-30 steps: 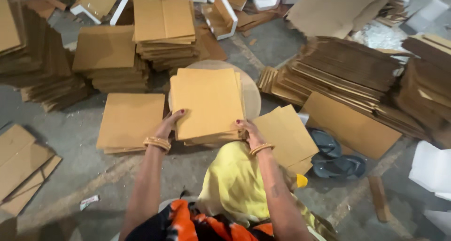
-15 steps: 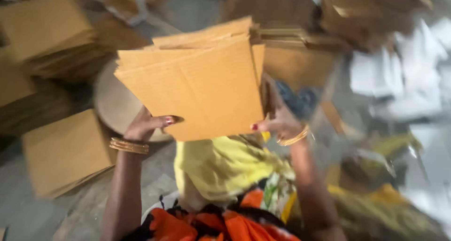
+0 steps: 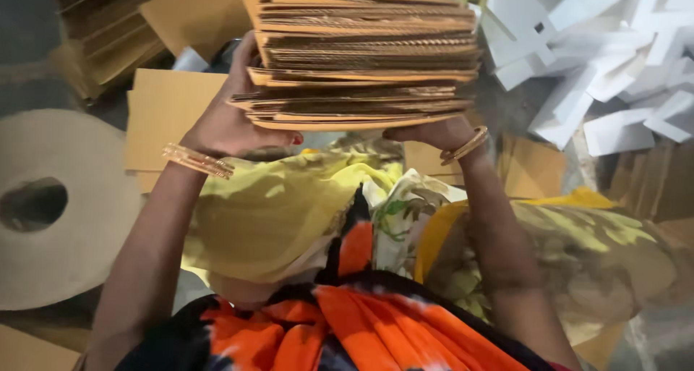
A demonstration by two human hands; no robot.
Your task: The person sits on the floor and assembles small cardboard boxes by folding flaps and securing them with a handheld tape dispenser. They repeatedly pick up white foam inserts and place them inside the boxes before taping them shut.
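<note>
A thick stack of brown corrugated cardboard sheets (image 3: 361,56) is held up in front of me, edge on, above my lap. My left hand (image 3: 228,121) grips its left side, with a gold bangle on that wrist. Under the stack's right part, my right hand (image 3: 434,132) supports it from below, also with a bangle. Both hands hold the same stack. Below it lies my yellow patterned clothing (image 3: 289,205) and an orange and black cloth (image 3: 361,320).
A large round roll of brown paper (image 3: 58,205) lies at the left. Flat cardboard sheets (image 3: 166,111) rest on the floor behind my left hand. White foam or card pieces (image 3: 614,60) pile at the upper right. More cardboard stacks (image 3: 108,38) sit at the upper left.
The stack was lifted off the round roll and swung to the right. It now sits edge on and close to the camera, and my view has turned toward the white pieces.
</note>
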